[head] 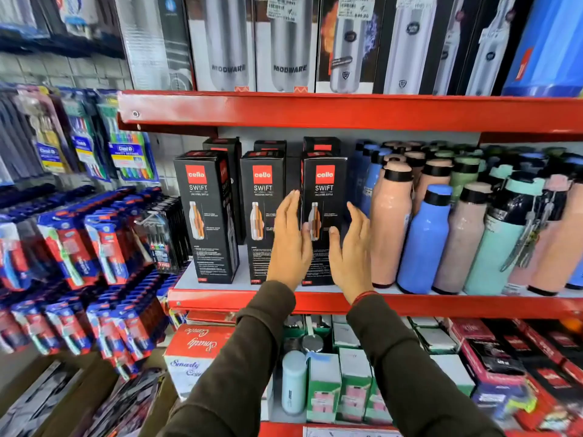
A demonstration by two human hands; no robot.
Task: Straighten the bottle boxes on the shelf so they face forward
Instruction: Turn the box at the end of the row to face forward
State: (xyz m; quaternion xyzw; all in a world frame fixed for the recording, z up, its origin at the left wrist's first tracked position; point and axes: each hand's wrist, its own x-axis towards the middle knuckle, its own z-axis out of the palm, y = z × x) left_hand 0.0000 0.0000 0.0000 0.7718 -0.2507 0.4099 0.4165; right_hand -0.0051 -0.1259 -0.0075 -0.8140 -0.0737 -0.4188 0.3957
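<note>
Three black Cello Swift bottle boxes on red shelf (410,302). Left hand (291,241) and right hand (351,250), fingers spread, flank rightmost box (323,197); grip released. Pastel bottles (424,238) just right.

The scene is lit brightly and evenly from above and in front, so only soft shadows are cast under the red shelf (347,113) and behind the black bottle boxes (323,216), whose print is rendered sharply at the centre. Pale glare is seen on the glossy steel-bottle cartons (284,42) at the top and on the blue bottle (424,241). Strong wide-angle bending is shown towards the edges, where the toothbrush packs (72,247) on the left and the boxes at lower right (536,357) are smeared by blur.
</note>
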